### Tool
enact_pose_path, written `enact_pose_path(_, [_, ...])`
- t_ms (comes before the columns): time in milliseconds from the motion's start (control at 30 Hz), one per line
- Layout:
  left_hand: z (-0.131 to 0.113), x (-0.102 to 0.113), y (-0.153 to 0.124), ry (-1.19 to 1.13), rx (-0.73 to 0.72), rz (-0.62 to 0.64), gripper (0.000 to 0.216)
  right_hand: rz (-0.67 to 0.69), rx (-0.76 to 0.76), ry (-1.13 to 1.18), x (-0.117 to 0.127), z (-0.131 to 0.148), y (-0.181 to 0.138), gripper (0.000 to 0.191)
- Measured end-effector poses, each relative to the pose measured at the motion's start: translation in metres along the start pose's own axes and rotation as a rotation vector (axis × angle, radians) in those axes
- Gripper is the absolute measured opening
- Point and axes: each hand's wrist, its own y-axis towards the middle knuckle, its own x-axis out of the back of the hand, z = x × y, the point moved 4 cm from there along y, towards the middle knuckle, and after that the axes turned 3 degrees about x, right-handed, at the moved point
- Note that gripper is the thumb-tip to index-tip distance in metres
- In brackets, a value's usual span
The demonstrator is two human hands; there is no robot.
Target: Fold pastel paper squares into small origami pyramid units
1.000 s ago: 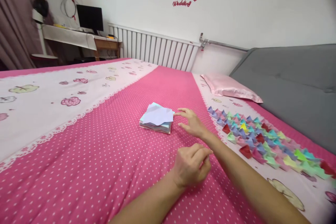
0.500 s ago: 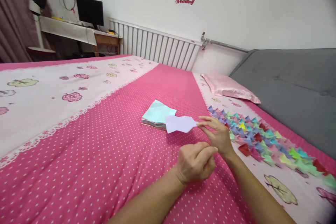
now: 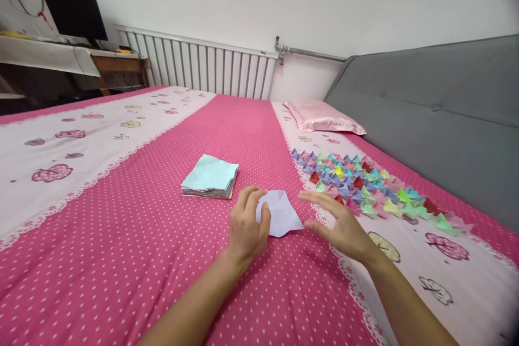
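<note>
A pale lilac paper sheet (image 3: 281, 215) lies on the pink dotted bedspread (image 3: 141, 238) in front of me. My left hand (image 3: 246, 225) rests on the sheet's left edge, fingers curled over it. Just right of the sheet hovers my right hand (image 3: 340, 221), fingers stretched out and holding nothing. A stack of coloured paper squares (image 3: 211, 177) with a light blue top sheet sits a little beyond my left hand. Rows of folded paper shapes (image 3: 357, 186) in several colours lie on the white strip to the right.
A pink satin pillow (image 3: 322, 118) lies by the grey padded headboard (image 3: 438, 113) on the right. A white radiator (image 3: 203, 67) lines the far wall. A desk with a dark monitor (image 3: 75, 13) stands at the far left.
My right hand pulled the lilac sheet off the stack, brought it toward me and let go. My left hand opened from a loose fist and came down on the sheet. The view shifted right.
</note>
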Motion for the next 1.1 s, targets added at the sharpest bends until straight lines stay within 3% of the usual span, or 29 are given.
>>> enact_pose_path(67, [-0.002, -0.012, 0.014, 0.109, 0.108, 0.089, 0.028, -0.143, -0.044, 0.275, 0.002, 0.013, 0.017, 0.047])
enact_pose_path(167, [-0.002, -0.047, 0.022, 0.293, 0.212, 0.331, 0.042, -0.221, -0.088, 0.613, -0.031, 0.013, 0.046, 0.051])
enact_pose_path(267, [0.010, -0.087, 0.004, 0.419, 0.214, 0.656, 0.055, -0.123, -0.221, 0.604, -0.086, -0.016, 0.060, 0.061])
enact_pose_path(333, [0.025, -0.101, -0.016, 0.488, 0.230, 0.792, 0.060, -0.032, -0.257, 0.502, -0.114, -0.038, 0.055, 0.065])
enact_pose_path(400, [0.036, -0.104, -0.031, 0.510, 0.158, 0.805, 0.062, 0.030, -0.239, 0.455, -0.126, -0.055, 0.043, 0.068])
enact_pose_path(500, [0.045, -0.098, -0.042, 0.509, 0.066, 0.807, 0.060, 0.193, -0.117, 0.048, -0.126, -0.065, 0.025, 0.064])
enact_pose_path(600, [0.050, -0.089, -0.039, 0.531, 0.085, 0.789, 0.053, 0.188, -0.131, -0.239, -0.116, -0.072, 0.019, 0.060])
enact_pose_path(733, [0.056, -0.081, -0.035, 0.562, 0.133, 0.742, 0.056, 0.140, -0.176, -0.375, -0.114, -0.076, 0.022, 0.060])
enact_pose_path(933, [0.063, -0.068, -0.036, 0.647, 0.259, 0.654, 0.059, -0.039, -0.239, -0.343, -0.108, -0.092, 0.023, 0.058])
enact_pose_path(1033, [0.060, -0.059, -0.024, 0.614, 0.315, 0.609, 0.053, -0.232, -0.279, -0.140, -0.094, -0.108, 0.024, 0.052])
enact_pose_path(1100, [0.058, -0.051, -0.013, 0.559, 0.380, 0.576, 0.052, -0.358, -0.385, 0.102, -0.084, -0.121, 0.024, 0.048])
